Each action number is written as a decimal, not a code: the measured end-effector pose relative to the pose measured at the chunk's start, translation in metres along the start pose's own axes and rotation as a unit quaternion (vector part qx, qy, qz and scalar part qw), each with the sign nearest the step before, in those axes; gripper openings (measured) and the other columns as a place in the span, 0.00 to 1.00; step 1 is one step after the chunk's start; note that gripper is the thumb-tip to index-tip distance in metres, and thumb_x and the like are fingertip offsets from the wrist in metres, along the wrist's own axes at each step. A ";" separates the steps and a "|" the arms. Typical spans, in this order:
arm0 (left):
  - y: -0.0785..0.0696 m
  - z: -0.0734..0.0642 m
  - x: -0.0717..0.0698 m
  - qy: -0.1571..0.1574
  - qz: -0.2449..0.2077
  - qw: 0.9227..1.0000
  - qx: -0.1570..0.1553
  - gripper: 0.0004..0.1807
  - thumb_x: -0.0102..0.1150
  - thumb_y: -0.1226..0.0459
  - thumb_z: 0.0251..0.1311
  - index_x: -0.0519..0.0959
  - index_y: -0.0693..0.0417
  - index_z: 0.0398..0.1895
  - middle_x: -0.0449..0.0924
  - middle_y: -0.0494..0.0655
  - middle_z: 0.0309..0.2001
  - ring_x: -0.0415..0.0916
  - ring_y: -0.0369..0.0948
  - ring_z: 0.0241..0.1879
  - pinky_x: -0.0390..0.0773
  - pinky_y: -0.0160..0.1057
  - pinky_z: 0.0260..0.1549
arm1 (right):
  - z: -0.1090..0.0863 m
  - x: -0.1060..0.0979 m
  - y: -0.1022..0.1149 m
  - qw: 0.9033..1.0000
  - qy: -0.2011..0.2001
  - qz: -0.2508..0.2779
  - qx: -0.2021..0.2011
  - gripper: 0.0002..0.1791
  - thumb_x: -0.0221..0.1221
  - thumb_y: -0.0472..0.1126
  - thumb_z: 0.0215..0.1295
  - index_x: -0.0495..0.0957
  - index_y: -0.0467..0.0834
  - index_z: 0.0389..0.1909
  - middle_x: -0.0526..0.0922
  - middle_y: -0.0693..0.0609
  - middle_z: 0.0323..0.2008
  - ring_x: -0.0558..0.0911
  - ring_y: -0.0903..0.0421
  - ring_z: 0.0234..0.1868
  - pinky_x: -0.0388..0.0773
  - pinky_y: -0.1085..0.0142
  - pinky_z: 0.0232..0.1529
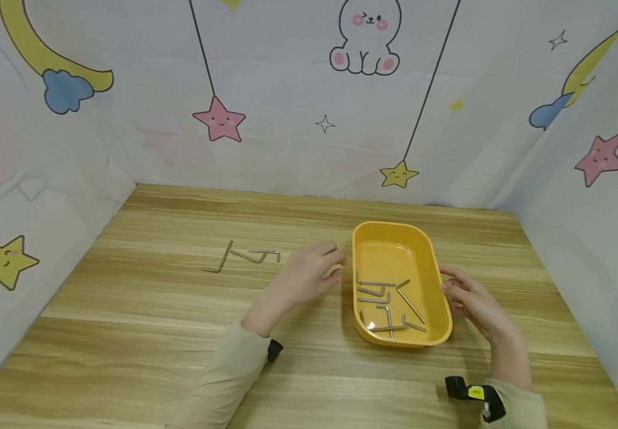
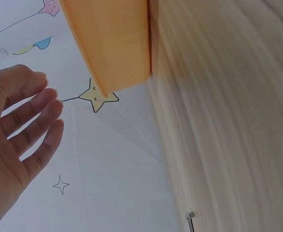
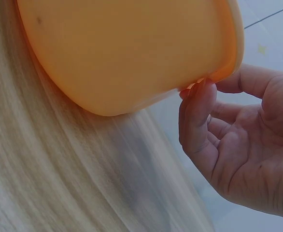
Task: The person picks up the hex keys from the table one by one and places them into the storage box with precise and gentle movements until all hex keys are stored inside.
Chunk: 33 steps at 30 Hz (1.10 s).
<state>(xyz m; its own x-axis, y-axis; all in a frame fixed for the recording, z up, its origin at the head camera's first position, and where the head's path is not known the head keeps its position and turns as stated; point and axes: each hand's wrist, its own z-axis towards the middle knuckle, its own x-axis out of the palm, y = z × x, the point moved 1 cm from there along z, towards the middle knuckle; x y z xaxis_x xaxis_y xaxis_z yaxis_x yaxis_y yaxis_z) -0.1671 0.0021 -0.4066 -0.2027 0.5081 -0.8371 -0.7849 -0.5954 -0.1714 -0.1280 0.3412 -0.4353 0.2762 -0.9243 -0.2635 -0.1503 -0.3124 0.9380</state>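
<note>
A yellow plastic tray point(image 1: 395, 256) stands on the table with several hex keys point(image 1: 411, 301) lying loose in its near half. My right hand point(image 1: 477, 304) holds the tray's right rim with its thumb and fingertips; in the right wrist view, the curled fingers point(image 3: 197, 113) meet the outer wall. Just left of the tray hovers my left hand point(image 1: 311, 271), fingers loosely bent and nothing in them. The left wrist view shows this hand's palm point(image 2: 6, 154) apart from the tray wall point(image 2: 112, 43).
Three more hex keys lie on the wooden table point(image 1: 143, 310) at left: a bronze one point(image 1: 225, 257), another bronze one point(image 1: 247, 257) and a silver one point(image 1: 266, 251). White patterned cloth point(image 1: 287, 77) walls the table's back and sides.
</note>
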 end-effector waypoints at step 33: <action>0.054 -0.021 -0.025 0.027 -0.022 0.989 -0.147 0.07 0.61 0.67 0.59 0.79 0.52 0.41 0.80 0.46 0.39 0.79 0.42 0.39 0.80 0.37 0.35 | -0.002 0.001 0.001 1.000 -0.001 0.002 -0.007 0.31 0.48 0.44 0.73 0.51 0.35 0.71 0.77 0.58 0.36 0.81 0.63 0.35 0.82 0.66 0.38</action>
<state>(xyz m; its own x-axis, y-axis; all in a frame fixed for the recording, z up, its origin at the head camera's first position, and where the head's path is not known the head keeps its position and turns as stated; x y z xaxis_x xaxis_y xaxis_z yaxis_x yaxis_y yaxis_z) -0.1918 -0.0557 -0.4061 -0.1331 0.5083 -0.8509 -0.5868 -0.7323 -0.3456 -0.1255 0.3402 -0.4340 0.2742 -0.9258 -0.2600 -0.1378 -0.3055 0.9422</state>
